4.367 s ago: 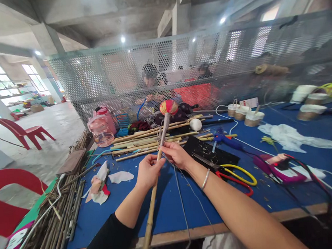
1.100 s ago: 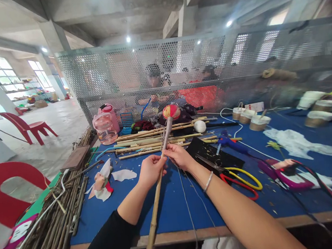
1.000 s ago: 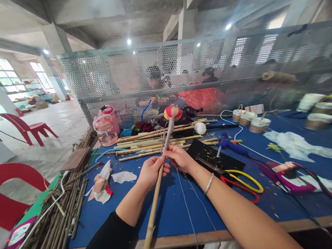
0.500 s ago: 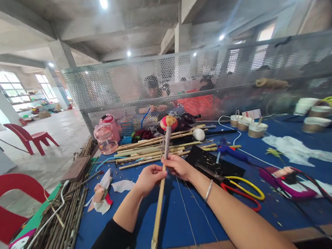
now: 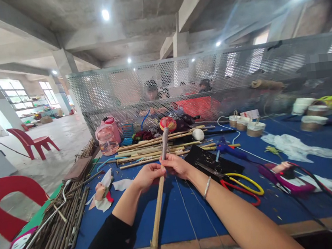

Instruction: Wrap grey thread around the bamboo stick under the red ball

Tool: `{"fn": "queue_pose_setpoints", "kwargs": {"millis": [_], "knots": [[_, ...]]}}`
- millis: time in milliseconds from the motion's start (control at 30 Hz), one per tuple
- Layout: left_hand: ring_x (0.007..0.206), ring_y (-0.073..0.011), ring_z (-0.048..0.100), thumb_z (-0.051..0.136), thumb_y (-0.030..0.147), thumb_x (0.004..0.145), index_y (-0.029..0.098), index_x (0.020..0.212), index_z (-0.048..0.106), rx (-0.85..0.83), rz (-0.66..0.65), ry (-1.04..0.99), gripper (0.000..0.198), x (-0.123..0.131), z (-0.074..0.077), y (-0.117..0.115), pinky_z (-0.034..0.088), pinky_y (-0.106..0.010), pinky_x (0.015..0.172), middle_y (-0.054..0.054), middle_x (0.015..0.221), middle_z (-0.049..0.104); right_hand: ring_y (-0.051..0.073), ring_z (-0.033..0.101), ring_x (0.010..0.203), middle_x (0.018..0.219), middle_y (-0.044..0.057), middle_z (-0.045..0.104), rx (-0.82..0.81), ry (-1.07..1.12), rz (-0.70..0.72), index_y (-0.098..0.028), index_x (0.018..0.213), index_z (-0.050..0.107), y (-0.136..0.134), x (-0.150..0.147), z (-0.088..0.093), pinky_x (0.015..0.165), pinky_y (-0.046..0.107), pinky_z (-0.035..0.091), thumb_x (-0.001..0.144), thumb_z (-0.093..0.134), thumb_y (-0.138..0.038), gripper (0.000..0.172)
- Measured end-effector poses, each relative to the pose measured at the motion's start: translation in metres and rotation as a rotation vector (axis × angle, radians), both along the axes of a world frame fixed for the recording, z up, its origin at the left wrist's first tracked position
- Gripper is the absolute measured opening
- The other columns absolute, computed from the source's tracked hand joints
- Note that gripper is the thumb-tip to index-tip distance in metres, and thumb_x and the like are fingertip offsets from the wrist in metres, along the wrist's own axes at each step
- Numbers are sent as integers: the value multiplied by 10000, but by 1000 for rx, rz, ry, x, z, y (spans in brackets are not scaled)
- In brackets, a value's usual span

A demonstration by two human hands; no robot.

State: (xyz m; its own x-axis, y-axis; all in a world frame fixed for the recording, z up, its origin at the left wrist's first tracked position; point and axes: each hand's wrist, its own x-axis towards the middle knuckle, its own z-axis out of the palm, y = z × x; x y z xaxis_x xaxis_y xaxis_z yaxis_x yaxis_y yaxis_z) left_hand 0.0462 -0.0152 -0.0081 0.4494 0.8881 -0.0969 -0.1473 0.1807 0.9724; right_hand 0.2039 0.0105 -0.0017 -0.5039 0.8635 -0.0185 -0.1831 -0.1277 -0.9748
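My left hand (image 5: 148, 177) and right hand (image 5: 177, 166) pinch the stick (image 5: 157, 213), pointing toward the table's (image 5: 136, 230) far edge, right foremost.

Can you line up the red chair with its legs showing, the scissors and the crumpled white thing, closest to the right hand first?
From the right hand, in the head view:
1. Scissors: just to its right.
2. Crumpled white thing: farther right, on the blue table top.
3. Red chair: far left, on the floor.
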Motion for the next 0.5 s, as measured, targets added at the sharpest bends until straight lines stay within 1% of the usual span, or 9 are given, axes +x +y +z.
{"fn": "queue_pose_setpoints", "kwargs": {"millis": [100, 167, 200, 233, 300, 367, 433, 500], "knots": [[620, -120, 606, 756, 346, 634, 108, 823, 607, -87, -90, -114, 339, 1, 4, -3, 429, -217, 551, -83, 782, 639, 37, 345, 365, 526, -57, 509, -32, 46, 31, -171, 822, 491, -2, 3, 5, 363, 180, 98, 620, 727, -375, 371], [626, -130, 614, 741, 352, 651, 110, 837, 599, -106, -111, -94, 336, 2, 3, -4, 435, -223, 549, -90, 790, 642, 52, 410, 408, 540, -48, 513, -18, 52, 32, -164, 782, 490, -2, 5, 5, 368, 176, 156, 596, 744, -352, 366], [595, -124, 603, 735, 371, 655, 113, 821, 591, -99, -106, -57, 339, 3, 2, -5, 424, -219, 524, -79, 759, 635, 55, 418, 416, 533, -51, 502, -6, 47, 24, -162, 758, 486, -2, 5, 4, 370, 178, 176, 585, 751, -343, 364], [545, -109, 576, 730, 395, 656, 117, 798, 580, -77, -85, -14, 346, 4, 1, -5, 401, -208, 487, -57, 705, 618, 52, 403, 405, 519, -58, 485, 6, 32, 15, -161, 741, 483, -1, 5, 3, 367, 182, 178, 579, 753, -340, 362], [444, -70, 483, 733, 434, 641, 126, 756, 559, 4, -7, 65, 372, 5, -2, -4, 335, -188, 421, 3, 583, 548, 35, 318, 354, 480, -76, 441, 24, -18, 11, -162, 729, 482, 2, 5, 0, 350, 193, 133, 591, 741, -355, 352], [407, -49, 412, 761, 437, 598, 132, 717, 537, 86, 81, 112, 397, 5, -2, -3, 299, -182, 401, 36, 519, 498, 24, 240, 330, 461, -88, 411, 46, -53, 14, -164, 735, 482, 3, 5, -2, 345, 205, 86, 612, 728, -364, 340], [420, -49, 416, 790, 425, 553, 132, 695, 524, 111, 122, 116, 420, 4, -1, -3, 314, -185, 419, 32, 522, 516, 22, 210, 332, 457, -96, 386, 57, -44, 24, -168, 745, 478, 4, 6, -1, 350, 207, 69, 626, 724, -364, 336], [438, -50, 435, 797, 414, 544, 127, 684, 530, 86, 101, 73, 417, 3, 3, -3, 343, -188, 448, 25, 537, 530, 23, 189, 343, 456, -106, 353, 28, -6, 50, -173, 777, 482, 3, 8, 2, 358, 201, 55, 632, 724, -369, 344]]}}
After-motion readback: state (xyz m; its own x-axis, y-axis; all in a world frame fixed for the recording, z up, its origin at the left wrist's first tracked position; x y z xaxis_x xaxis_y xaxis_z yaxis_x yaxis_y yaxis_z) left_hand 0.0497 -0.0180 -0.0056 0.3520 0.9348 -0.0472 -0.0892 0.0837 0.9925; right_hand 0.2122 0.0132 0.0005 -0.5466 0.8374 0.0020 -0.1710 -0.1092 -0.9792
